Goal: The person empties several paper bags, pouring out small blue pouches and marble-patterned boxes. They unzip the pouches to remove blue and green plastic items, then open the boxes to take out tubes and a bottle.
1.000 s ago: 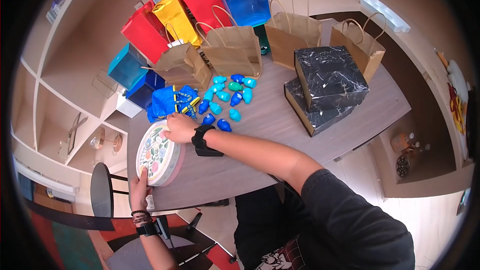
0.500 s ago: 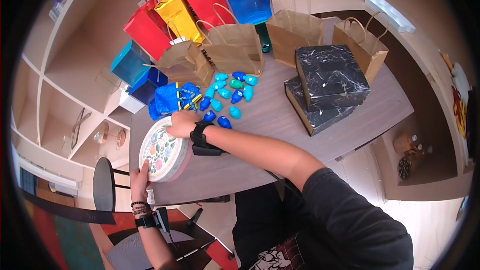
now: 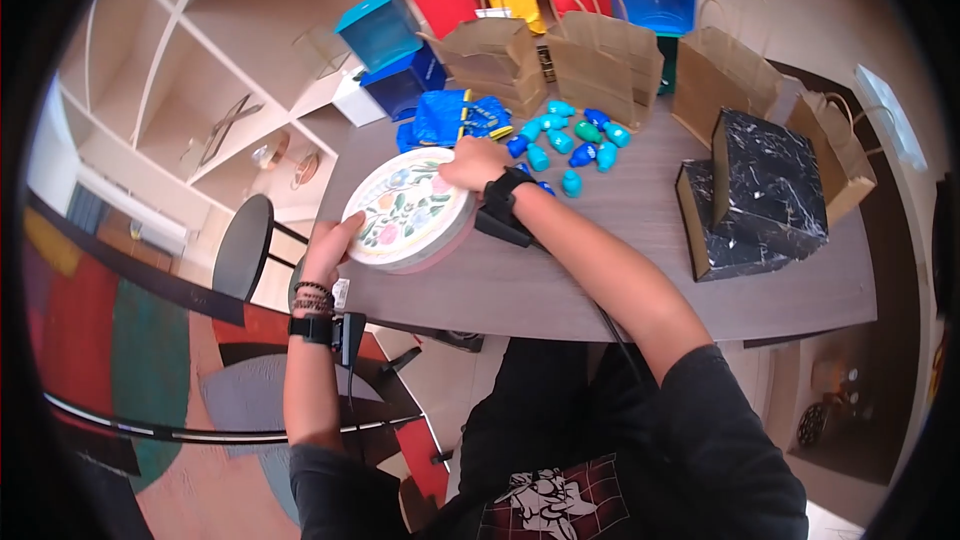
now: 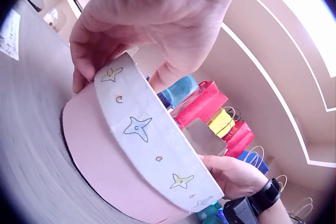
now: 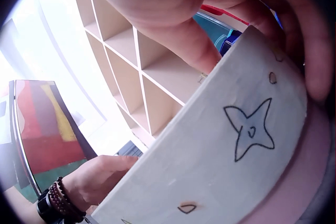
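We grip the round floral-lidded box with pink sides at opposite edges, left hand and right hand each with thumb on top; it sits near the grey wooden table's front left edge.

Front left at the table, the round box; right behind it, a folded bag; bottles are spread mid-table, backed by paper bags; right, two boxes are stacked.
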`<act>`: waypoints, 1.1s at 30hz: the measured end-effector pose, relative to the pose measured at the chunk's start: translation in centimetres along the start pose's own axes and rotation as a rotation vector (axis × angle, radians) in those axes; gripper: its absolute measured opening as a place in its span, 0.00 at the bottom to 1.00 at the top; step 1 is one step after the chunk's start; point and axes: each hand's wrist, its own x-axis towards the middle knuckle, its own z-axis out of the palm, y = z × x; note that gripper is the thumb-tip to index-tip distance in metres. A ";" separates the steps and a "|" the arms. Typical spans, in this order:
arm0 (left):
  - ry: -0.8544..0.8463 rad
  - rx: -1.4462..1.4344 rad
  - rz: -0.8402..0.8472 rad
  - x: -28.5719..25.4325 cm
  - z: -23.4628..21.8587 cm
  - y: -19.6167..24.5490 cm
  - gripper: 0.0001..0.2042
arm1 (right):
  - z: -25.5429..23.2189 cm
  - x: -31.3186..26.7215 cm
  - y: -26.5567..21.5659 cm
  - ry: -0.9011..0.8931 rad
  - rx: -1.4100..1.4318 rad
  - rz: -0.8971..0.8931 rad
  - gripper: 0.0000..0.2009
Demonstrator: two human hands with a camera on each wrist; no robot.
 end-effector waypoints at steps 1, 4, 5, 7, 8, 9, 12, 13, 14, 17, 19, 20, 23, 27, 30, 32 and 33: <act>-0.008 -0.012 0.001 0.0 0.1 0.0 0.18 | -0.4 -0.1 -0.2 -0.062 0.019 0.040 0.17; 0.001 -0.036 0.002 0.2 0.2 -0.1 0.18 | -1.2 -0.3 -0.7 -0.135 -0.002 0.076 0.20; 0.001 -0.037 0.003 0.2 0.3 -0.2 0.18 | -1.3 -0.3 -0.7 -0.129 -0.002 0.076 0.20; 0.008 -0.043 0.000 0.3 0.3 -0.3 0.18 | -1.3 -0.1 -0.6 -0.117 -0.006 0.076 0.21; 0.007 -0.041 -0.001 0.4 0.3 -0.4 0.18 | -1.3 -0.1 -0.6 -0.120 -0.011 0.071 0.21; 0.002 -0.052 0.005 0.5 0.3 -0.5 0.18 | -1.3 0.0 -0.5 -0.118 -0.015 0.064 0.21; 0.000 -0.040 -0.002 0.0 0.4 0.0 0.19 | -1.3 0.0 -0.5 -0.104 -0.016 0.046 0.20; 0.001 -0.044 -0.004 0.0 0.5 0.0 0.19 | -1.3 0.0 -0.5 -0.090 -0.011 0.036 0.20; 0.004 -0.060 0.008 0.0 0.6 -0.1 0.19 | -1.3 -0.1 -0.6 -0.094 -0.013 0.034 0.20; -0.023 -0.037 0.003 0.5 0.2 -0.5 0.19 | -1.4 -0.3 -0.7 -0.087 0.009 0.030 0.20; -0.052 0.002 -0.011 1.0 -0.3 -1.0 0.20 | -1.4 -0.3 -0.6 -0.087 0.035 0.020 0.21; -0.064 -0.029 -0.012 1.1 -0.4 -1.1 0.20 | -1.3 -0.1 -0.5 -0.088 0.033 0.018 0.21; -0.082 -0.074 -0.023 0.9 -0.4 -1.0 0.20 | -1.1 -0.1 -0.3 -0.083 0.084 -0.017 0.23; -0.046 -0.142 -0.013 0.3 -0.1 -0.7 0.19 | -0.8 0.3 0.0 -0.106 0.154 -0.018 0.24; -0.039 -0.133 -0.020 -0.2 0.0 -0.1 0.19 | -0.9 0.3 0.2 -0.150 0.198 0.017 0.24; -0.069 -0.125 -0.031 0.2 -0.1 -0.5 0.19 | -1.1 0.3 0.3 -0.183 0.228 0.059 0.24; -0.097 -0.116 -0.043 0.3 -0.3 -0.6 0.20 | -1.2 0.3 0.4 -0.134 0.188 0.023 0.24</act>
